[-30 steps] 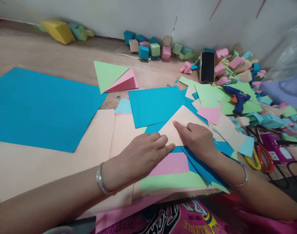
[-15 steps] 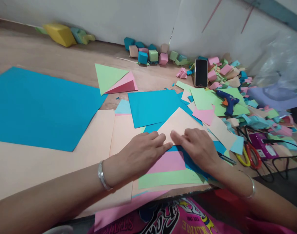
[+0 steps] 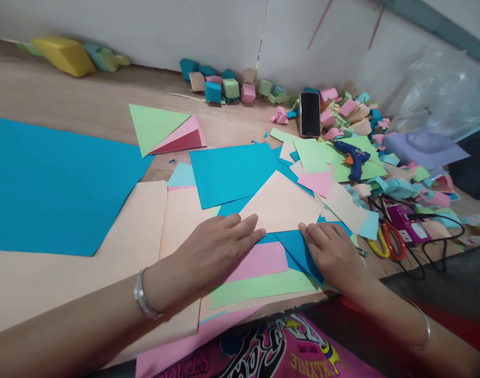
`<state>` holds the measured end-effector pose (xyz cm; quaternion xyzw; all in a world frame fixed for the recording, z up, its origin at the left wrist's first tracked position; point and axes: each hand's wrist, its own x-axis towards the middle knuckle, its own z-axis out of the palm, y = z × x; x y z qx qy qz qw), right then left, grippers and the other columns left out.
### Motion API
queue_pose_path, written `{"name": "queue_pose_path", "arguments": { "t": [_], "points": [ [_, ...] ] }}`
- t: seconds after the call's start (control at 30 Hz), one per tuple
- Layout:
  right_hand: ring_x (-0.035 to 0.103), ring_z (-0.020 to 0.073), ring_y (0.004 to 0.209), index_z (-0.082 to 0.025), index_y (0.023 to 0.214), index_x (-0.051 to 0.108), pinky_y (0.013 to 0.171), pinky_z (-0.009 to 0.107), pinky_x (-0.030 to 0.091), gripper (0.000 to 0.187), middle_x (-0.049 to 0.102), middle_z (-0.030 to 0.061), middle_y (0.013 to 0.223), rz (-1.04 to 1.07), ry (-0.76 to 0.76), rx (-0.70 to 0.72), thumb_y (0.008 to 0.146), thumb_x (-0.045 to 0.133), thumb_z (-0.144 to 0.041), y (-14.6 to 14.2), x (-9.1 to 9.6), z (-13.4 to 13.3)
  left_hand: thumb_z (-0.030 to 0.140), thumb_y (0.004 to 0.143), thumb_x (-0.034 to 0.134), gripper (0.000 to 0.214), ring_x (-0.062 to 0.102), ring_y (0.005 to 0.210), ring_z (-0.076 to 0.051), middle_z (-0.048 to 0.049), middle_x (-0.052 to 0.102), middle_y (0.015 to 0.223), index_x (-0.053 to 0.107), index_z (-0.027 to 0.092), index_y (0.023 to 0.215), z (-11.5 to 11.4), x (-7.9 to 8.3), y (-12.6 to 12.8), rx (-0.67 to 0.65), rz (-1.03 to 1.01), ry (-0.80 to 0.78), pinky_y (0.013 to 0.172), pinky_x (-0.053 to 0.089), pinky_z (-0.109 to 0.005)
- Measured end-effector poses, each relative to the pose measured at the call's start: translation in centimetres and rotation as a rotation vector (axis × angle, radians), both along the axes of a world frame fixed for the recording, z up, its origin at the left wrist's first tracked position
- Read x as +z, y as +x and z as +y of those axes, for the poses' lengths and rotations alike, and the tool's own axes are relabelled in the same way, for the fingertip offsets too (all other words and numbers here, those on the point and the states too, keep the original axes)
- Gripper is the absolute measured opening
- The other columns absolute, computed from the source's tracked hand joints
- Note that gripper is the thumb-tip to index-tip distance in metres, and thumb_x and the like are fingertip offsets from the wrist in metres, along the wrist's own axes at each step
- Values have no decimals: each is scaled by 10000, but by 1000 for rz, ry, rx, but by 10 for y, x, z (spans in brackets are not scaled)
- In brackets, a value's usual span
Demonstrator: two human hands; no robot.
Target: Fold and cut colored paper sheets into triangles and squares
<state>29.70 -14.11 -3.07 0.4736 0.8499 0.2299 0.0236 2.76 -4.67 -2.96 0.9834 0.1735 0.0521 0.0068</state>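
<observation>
Two hands on one folded sheet. The left hand (image 3: 213, 245) lies flat and spread, palm down, with its fingertips pressing the lower left corner of the peach triangle (image 3: 281, 205); it grips nothing. The right hand (image 3: 334, 255) is also open and flat, its fingertips at the lower right end of the same bottom edge, pressing rather than pinching.

The peach triangle lies near the front edge of the table (image 3: 90, 100), apex pointing away from the person. It sits on top of a blue square (image 3: 227, 170), with a pink sheet (image 3: 261, 260) and a green sheet (image 3: 263, 286) just below its bottom edge.

- Large blue sheet (image 3: 54, 184): far left, well apart from the hands.
- Green triangle (image 3: 153, 122) overlapping a pink triangle (image 3: 182, 139): behind the blue square.
- Phone (image 3: 309, 113): standing upright against scraps, at the back.
- Glue gun (image 3: 352, 154): on green paper, right of centre.
- Scissors (image 3: 386, 241): near the right hand, beside a black cord.
- Paper cubes (image 3: 224, 86): in a row along the wall.
</observation>
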Motion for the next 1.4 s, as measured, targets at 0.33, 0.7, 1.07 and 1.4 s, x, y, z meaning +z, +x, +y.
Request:
{"name": "queue_pose_path", "arguments": {
  "t": [0.33,0.7,1.07,1.4],
  "points": [
    [492,209,762,-65,985,671,687,349,346,163,618,96,773,31,74,-106,928,522,-97,18,0,-6,156,983,405,383,522,855,-188,-83,569,1283,503,213,1350,0,0,0,8,-15,-7,707,393,-334],
    [564,217,845,-117,1292,572,711,329,354,364,673,104,988,58,-3,-269,932,514,-130,48,-4,-20,158,976,396,415,520,887,-208,-69,521,1380,487,223,1375,-2,-6,-3,14,9,15,707,395,-359],
    [579,255,1075,-102,1197,629,857,360,400,288,674,135,1172,127,68,-88,938,503,-99,19,6,-7,180,984,401,385,534,855,-211,-73,562,1331,500,225,1353,-2,-4,1,19,-9,32,691,396,-360],
    [636,209,825,-79,1017,675,763,374,428,182,723,113,895,106,148,33,885,558,-35,0,-3,21,231,965,467,379,618,953,-222,-93,681,1148,474,165,1339,0,6,-10,35,-583,-121,802,483,-386]
  ]
}}
